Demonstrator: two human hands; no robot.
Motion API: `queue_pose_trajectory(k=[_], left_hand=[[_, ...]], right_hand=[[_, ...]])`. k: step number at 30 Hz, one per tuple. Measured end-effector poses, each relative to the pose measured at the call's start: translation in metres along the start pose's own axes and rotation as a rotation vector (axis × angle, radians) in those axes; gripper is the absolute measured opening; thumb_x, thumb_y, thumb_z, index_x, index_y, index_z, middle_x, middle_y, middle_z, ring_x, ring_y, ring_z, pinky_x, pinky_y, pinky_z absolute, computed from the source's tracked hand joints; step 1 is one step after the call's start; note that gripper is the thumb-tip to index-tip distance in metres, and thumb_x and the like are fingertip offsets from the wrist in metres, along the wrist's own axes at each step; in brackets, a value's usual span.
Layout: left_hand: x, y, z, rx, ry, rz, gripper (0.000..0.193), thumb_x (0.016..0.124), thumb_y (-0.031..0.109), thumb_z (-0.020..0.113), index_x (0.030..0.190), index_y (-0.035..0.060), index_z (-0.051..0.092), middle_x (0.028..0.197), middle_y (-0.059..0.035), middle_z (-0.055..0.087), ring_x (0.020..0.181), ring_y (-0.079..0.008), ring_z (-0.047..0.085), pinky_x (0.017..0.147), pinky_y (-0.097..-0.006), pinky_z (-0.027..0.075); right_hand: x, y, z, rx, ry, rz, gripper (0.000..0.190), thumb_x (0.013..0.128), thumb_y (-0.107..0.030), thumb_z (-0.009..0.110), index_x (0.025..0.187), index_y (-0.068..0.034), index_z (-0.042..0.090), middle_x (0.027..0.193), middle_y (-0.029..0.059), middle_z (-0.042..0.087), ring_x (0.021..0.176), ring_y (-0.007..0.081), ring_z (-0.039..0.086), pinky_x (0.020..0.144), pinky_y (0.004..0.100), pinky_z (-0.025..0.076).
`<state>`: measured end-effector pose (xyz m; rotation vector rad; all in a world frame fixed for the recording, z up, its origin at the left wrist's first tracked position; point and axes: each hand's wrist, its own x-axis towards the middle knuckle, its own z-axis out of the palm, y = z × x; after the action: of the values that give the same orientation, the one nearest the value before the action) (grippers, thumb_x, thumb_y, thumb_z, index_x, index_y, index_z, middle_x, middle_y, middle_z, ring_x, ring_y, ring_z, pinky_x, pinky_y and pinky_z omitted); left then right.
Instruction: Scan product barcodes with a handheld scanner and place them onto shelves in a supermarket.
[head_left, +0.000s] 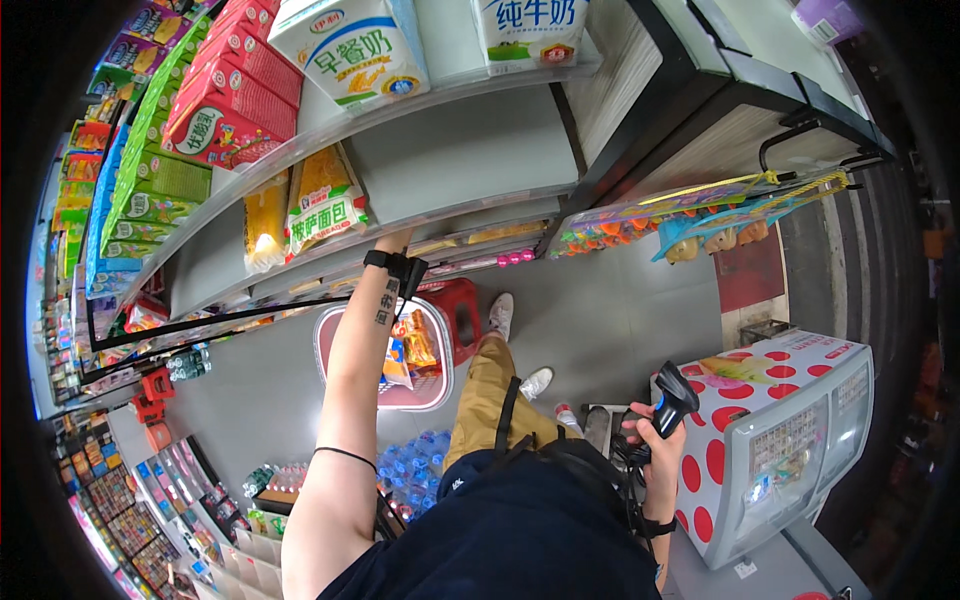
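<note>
My left arm reaches up to the store shelf, and the hand is hidden behind a shelf edge, with only the wrist (395, 241) in sight. Just left of it lie a bagged bread (324, 202) and another yellow wrapped bread (266, 217). My right hand (660, 442) is closed around the handle of a black handheld barcode scanner (675, 397), its cable hanging below. Above the breads stand milk cartons (360, 52) and red drink boxes (232, 112). Under my left forearm, a pink and white basket (448, 360) holds packaged snacks (420, 341).
A red plastic stool (463, 319) stands beside the basket, near my feet. To the right is an ice cream freezer (795, 442) with red dots. Bagged toys (705, 236) hang from the shelf end. Packs of bottled water (412, 469) sit on the floor at my left.
</note>
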<state>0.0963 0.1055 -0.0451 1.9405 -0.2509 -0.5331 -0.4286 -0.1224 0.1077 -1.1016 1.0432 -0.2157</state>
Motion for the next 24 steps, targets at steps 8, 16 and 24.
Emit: queue_pose_trajectory(k=[8, 16, 24], left_hand=[[-0.036, 0.000, 0.046, 0.589, 0.429, 0.403, 0.024, 0.089, 0.008, 0.069, 0.111, -0.0020, 0.064, 0.107, -0.0186, 0.064, 0.106, -0.0366, 0.058, 0.097, -0.0458, 0.044], [-0.293, -0.102, 0.128, 0.178, 0.451, 0.143, 0.024, 0.084, -0.002, 0.063, 0.107, 0.0023, 0.056, 0.111, -0.0201, 0.053, 0.108, -0.0400, 0.048, 0.099, -0.0492, 0.039], [-0.314, -0.284, 0.084, 0.314, 0.682, -0.365, 0.048, 0.084, 0.016, 0.072, 0.123, -0.0051, 0.054, 0.120, -0.0265, 0.056, 0.117, -0.0426, 0.052, 0.103, -0.0490, 0.043]], right_hand=[[0.000, 0.008, -0.001, -0.040, -0.032, 0.047, 0.039, 0.088, -0.008, 0.077, 0.121, -0.002, 0.056, 0.112, 0.0174, 0.071, 0.085, 0.0232, 0.074, 0.065, 0.0282, 0.059], [0.014, 0.029, 0.013, -0.179, -0.136, 0.107, 0.032, 0.091, -0.008, 0.075, 0.118, -0.003, 0.058, 0.108, 0.0146, 0.072, 0.083, 0.0193, 0.072, 0.067, 0.0276, 0.057], [0.023, 0.051, 0.016, -0.291, -0.199, 0.127, 0.029, 0.091, -0.009, 0.076, 0.114, -0.001, 0.060, 0.106, 0.0153, 0.073, 0.082, 0.0209, 0.073, 0.065, 0.0277, 0.057]])
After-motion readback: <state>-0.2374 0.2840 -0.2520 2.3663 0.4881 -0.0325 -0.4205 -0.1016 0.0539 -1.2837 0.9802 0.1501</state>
